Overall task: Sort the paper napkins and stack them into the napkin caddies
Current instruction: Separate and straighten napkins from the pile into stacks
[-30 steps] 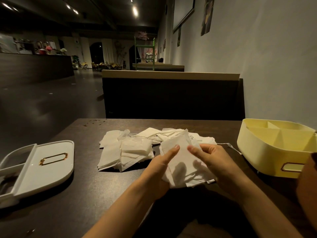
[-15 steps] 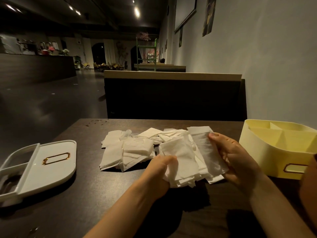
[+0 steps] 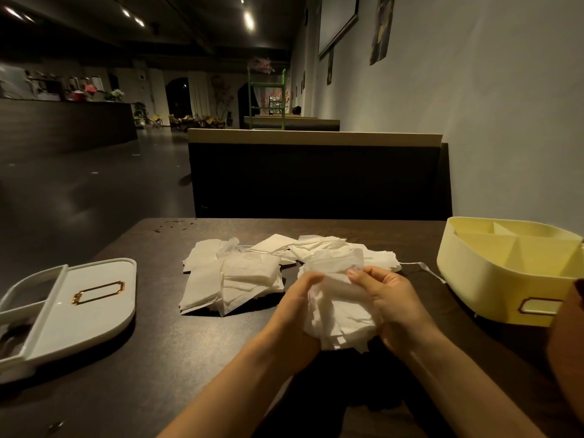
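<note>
- The left hand and the right hand both curled round a bundle of paper napkins, one on each side. The hands held it just above the near middle of the worktop, probably so the loose sheets could be squared before stacking.
- The right thumb and forefinger pinched the top sheet at its far edge. That looked like a check of its size or fold, which fits the sorting step.
- The loose napkin pile lay spread just beyond the hands, toward the left. It was fanned out rather than stacked, so each sheet could be reached singly.
- The yellow napkin caddy stood at the right edge. Its mouth faced up and its divided compartments held no napkins that could be seen. It sat near the right hand, the handier place for a first drop.
- The white napkin caddy lay at the near left, well apart from the bundle. What its compartments held was too dim to tell.
- By this layout the task seemed to be at an early stage.
</note>
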